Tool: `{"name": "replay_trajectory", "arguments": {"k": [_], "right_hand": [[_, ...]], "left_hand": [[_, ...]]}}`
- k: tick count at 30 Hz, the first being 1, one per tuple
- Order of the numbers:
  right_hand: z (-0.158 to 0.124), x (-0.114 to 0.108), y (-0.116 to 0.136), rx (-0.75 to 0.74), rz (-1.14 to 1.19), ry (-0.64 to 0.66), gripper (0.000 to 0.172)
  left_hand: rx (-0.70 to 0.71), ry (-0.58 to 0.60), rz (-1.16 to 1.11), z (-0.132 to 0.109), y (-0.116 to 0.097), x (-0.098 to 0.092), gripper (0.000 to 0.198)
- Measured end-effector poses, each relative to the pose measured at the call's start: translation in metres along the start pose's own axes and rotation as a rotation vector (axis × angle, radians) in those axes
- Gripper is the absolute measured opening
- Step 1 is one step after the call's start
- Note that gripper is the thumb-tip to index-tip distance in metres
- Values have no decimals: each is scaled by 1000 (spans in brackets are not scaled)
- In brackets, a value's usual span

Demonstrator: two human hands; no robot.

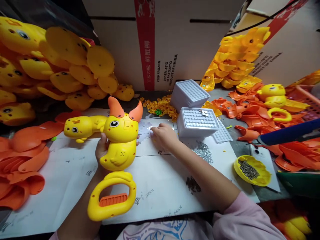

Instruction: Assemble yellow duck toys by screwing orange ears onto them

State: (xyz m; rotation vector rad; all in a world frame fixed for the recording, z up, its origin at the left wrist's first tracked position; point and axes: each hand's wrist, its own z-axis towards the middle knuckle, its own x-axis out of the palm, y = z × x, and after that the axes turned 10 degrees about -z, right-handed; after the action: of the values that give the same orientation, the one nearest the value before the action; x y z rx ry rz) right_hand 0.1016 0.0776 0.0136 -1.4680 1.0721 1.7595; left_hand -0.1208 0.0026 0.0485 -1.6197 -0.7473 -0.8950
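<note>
My left hand (100,149) is wrapped round a yellow plastic duck toy (122,151), holding it upright above the white sheet. The toy has orange pieces on its head and a ring handle (92,200) with an orange ribbed grip below. Behind it lies a second yellow duck toy (80,127) on its side. Over the sheet's far part, my right hand (163,135) has its fingers drawn together at small clear pieces (146,130); whatever is between the fingertips is too small to make out. A pile of small yellow parts (162,106) lies just beyond that hand.
White trays (198,123) stand beyond my right forearm, near silver screws (203,153). A yellow bowl (252,170) of screws sits at right by a white phone (265,163). Orange shells (27,156) and yellow bodies (75,66) heap up left; a cardboard box (195,40) stands behind.
</note>
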Motion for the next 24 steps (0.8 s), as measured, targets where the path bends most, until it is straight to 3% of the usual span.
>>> {"name": "replay_trajectory", "arguments": {"k": [6, 10, 14, 19, 24], "right_hand": [[0, -6, -7, -140, -130, 48, 31], [-12, -20, -12, -164, -168, -36, 31], [-39, -35, -14, -185, -165, -256, 29], [-72, -38, -5, -270, -133, -614, 19], [-84, -32, 5, -301, -109, -860, 16]], "left_hand": [[-8, -36, 26, 1, -1, 4, 83], [29, -59, -9, 0, 1, 10, 72], [58, -54, -53, -1, 5, 13, 63], [-78, -74, -58, 2, 19, 7, 73], [-342, 113, -97, 4, 38, -10, 73]]}}
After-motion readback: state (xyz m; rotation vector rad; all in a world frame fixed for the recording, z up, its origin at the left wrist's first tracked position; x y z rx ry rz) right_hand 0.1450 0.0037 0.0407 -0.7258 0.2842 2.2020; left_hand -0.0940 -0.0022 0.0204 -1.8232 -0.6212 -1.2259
